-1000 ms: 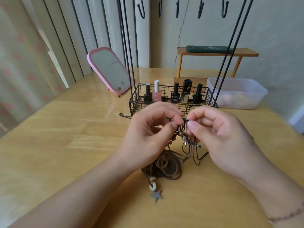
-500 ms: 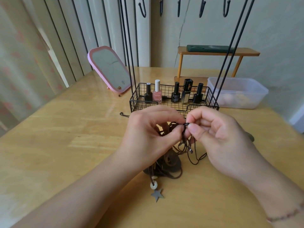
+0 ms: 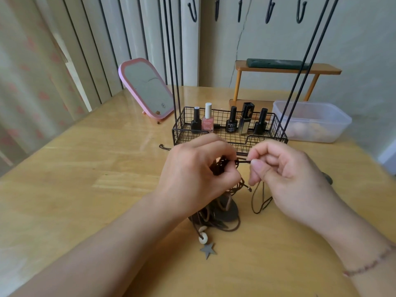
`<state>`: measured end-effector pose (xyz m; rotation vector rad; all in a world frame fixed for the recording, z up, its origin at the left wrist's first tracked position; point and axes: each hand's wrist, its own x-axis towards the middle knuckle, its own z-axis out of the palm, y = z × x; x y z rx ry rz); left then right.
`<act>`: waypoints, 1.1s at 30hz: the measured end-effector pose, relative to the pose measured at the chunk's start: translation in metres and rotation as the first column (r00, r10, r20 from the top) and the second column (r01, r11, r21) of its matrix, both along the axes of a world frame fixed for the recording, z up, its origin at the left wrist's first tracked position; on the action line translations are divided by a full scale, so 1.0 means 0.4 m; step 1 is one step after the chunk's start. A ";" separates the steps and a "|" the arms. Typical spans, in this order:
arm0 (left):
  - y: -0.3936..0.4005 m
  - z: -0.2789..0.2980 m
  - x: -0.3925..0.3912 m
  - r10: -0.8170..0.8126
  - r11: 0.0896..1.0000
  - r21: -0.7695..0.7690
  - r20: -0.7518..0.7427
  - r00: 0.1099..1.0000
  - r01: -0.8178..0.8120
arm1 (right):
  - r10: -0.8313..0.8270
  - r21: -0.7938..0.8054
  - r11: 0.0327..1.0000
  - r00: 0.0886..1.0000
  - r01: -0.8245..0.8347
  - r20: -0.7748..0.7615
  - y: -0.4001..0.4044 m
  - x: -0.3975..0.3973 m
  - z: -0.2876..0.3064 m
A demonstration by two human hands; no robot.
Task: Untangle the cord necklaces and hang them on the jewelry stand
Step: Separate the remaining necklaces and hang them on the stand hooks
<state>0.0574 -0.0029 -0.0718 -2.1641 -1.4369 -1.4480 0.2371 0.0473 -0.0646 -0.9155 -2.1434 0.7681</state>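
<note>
Left hand [image 3: 199,174]: fingers curled, pinching the tangled cord necklaces [image 3: 218,211] above the table [image 3: 85,189].
Right hand [image 3: 285,179]: thumb and forefinger pinching one dark cord end, pulled sideways.

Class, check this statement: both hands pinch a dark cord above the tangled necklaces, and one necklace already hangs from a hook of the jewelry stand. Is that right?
Not quite. The head view shows the left hand and right hand pinching the dark cord above the tangled necklaces, but the hooks of the jewelry stand are all bare.
</note>
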 end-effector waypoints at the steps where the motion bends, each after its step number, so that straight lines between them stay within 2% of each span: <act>1: -0.002 0.003 -0.001 -0.005 1.000 0.000 0.032 0.999 0.005 | -0.018 0.038 0.999 1.000 0.018 0.003 -0.001 0.000 0.000; 5: -0.009 0.006 0.003 -0.058 0.998 0.025 0.150 0.987 0.055 | 0.052 0.141 0.989 0.996 -0.042 -0.071 -0.021 -0.005 0.008; 10: -0.009 0.000 0.003 -0.128 0.992 0.024 0.210 0.969 0.125 | 0.131 0.146 0.983 0.978 -0.107 -0.165 -0.031 -0.006 0.013; 13: -0.008 -0.004 0.005 -0.158 0.985 -0.023 0.303 0.940 0.173 | 0.128 0.181 0.979 0.970 -0.091 -0.205 -0.029 -0.003 0.014; 16: -0.007 -0.002 0.008 -0.163 0.973 -0.076 0.432 0.887 0.216 | 0.079 0.309 0.951 0.986 -0.031 -0.146 -0.029 0.000 0.021; 21: -0.008 -0.004 0.015 -0.209 0.948 -0.128 0.440 0.874 0.291 | -0.052 0.444 0.895 0.999 0.042 0.010 -0.026 0.002 0.024; 23: -0.006 -0.006 0.018 -0.222 0.938 -0.152 0.430 0.875 0.313 | -0.051 0.366 0.930 0.998 0.036 0.033 -0.027 0.002 0.026; 26: -0.002 -0.008 0.016 -0.273 0.921 -0.147 0.414 0.868 0.360 | 0.041 0.039 0.999 0.995 -0.038 -0.094 -0.029 -0.012 0.022; 30: 0.004 -0.011 0.013 -0.272 0.918 -0.149 0.437 0.857 0.367 | 0.069 -0.341 0.929 0.972 -0.144 -0.223 -0.024 -0.015 0.014; 33: 0.004 -0.010 0.013 -0.254 0.919 -0.169 0.435 0.864 0.355 | 0.120 -0.451 0.865 0.963 -0.221 -0.241 -0.032 -0.009 0.022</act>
